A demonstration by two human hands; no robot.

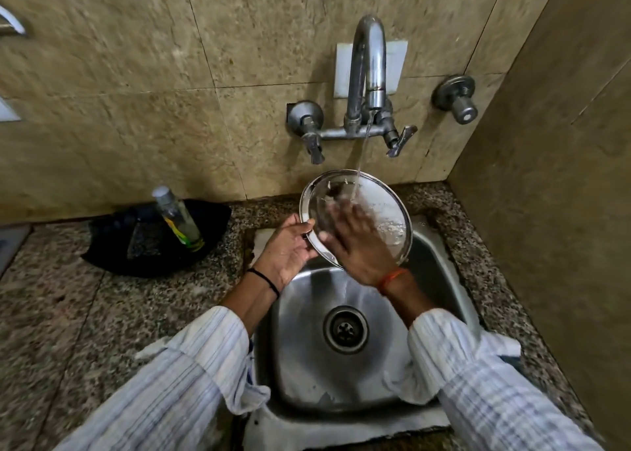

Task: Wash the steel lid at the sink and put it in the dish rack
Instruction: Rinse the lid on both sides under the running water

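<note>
Washing is underway and, judging by this, racking is left; no dish rack shows. The steel lid [375,208] tilts under the tap's stream [362,157] at frame centre, above the sink [307,331]. The left hand [290,249] pinches its left rim; the right hand [358,239], fingers spread flat, presses its face.

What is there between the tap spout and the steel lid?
In the head view, only a thin stream of water falls from the tap spout onto the steel lid; nothing else lies between them.
</note>
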